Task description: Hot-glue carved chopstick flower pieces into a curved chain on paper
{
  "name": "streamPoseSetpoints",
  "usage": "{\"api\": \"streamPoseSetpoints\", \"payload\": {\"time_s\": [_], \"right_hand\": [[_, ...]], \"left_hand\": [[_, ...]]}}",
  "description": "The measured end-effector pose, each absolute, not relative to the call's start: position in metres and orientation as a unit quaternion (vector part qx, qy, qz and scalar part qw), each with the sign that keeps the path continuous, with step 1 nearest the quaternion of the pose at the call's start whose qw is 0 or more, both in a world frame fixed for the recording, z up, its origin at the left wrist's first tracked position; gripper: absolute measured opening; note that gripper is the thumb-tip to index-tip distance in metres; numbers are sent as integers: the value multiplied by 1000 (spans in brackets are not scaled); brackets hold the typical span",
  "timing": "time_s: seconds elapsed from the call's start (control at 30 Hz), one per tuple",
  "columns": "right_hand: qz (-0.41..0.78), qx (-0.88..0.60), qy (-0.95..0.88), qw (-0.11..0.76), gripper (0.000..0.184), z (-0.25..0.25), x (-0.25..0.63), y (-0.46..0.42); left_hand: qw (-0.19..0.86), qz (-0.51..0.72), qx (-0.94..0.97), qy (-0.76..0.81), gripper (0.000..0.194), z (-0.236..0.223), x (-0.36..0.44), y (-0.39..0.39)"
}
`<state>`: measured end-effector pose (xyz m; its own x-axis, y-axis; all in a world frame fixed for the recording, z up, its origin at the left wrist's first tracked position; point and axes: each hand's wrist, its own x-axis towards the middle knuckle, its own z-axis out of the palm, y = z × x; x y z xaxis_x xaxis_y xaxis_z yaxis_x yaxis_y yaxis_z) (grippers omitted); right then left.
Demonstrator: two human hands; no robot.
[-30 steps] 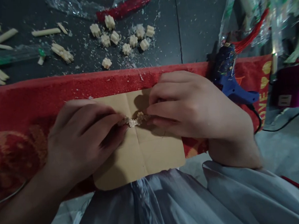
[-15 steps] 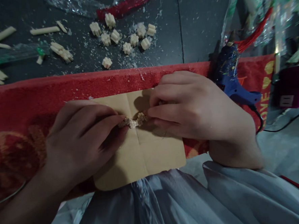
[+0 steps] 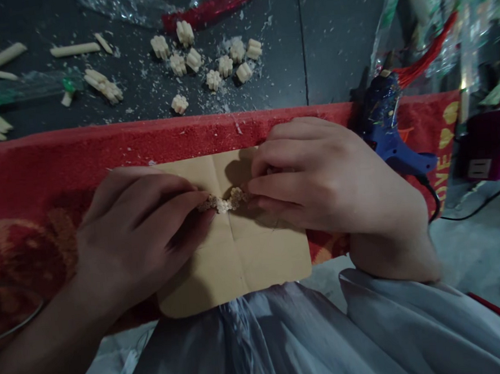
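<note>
A short chain of small cream flower-shaped pieces [image 3: 226, 202] lies on a creased tan paper square [image 3: 245, 249], which rests on a red cloth [image 3: 62, 159]. My left hand [image 3: 138, 233] pinches the chain's left end with closed fingers. From the right, my right hand [image 3: 321, 177] pinches the other end, fingers curled together. The two hands nearly meet over the paper's centre crease.
Several loose cream flower pieces [image 3: 212, 65] and cream sticks [image 3: 74, 50] are scattered with crumbs on the dark table beyond the cloth. A blue glue gun [image 3: 388, 128] lies right of my right hand, its cord trailing off. Clear plastic wrap [image 3: 137, 10] sits at the back.
</note>
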<state>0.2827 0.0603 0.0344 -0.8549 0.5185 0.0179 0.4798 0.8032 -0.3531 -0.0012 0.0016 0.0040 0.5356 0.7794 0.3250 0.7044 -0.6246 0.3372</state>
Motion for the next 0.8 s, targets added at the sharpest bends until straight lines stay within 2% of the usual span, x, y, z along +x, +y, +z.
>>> {"api": "streamPoseSetpoints", "payload": {"time_s": [0.53,0.8], "right_hand": [[122,-248,-956,96,42,34,282,61],[141,-260,-954,54,49,34,281,62]], "left_hand": [[89,217,869,436,15,1,-2,3],[78,217,870,435,10,0,-4,2]]}}
